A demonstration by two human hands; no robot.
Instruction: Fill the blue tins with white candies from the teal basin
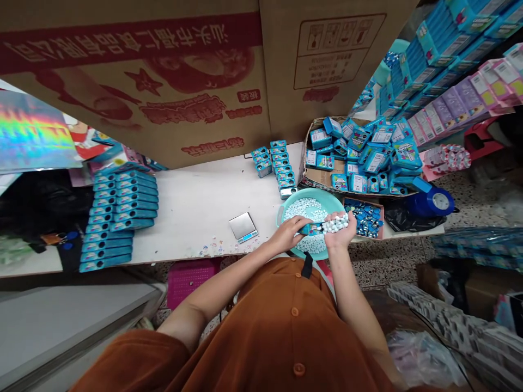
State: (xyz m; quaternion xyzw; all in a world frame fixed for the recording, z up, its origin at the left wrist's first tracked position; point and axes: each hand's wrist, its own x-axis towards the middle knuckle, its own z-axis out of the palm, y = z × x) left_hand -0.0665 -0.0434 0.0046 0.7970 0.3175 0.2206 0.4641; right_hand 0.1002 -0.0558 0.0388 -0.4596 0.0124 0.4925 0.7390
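Over the teal basin [281, 210], half full of white pellets [304, 208], the left hand [288, 233] pinches a small blue tin [312, 229] by one end, fingers closed on it. At the tin's other end, the right hand [341, 233] is cupped around a heap of those pellets. Left of the basin lies a silver pocket scale [243, 226].

Carton [163, 81]: matt brown cardboard is showing. Basin [327, 197]: smooth teal plastic. Scale [242, 225]: metal plate is gleaming. Tin [312, 228]: glossy blue print is shining. Candies [337, 222]: matt white. Sheet [28, 130]: holographic foil is glinting.
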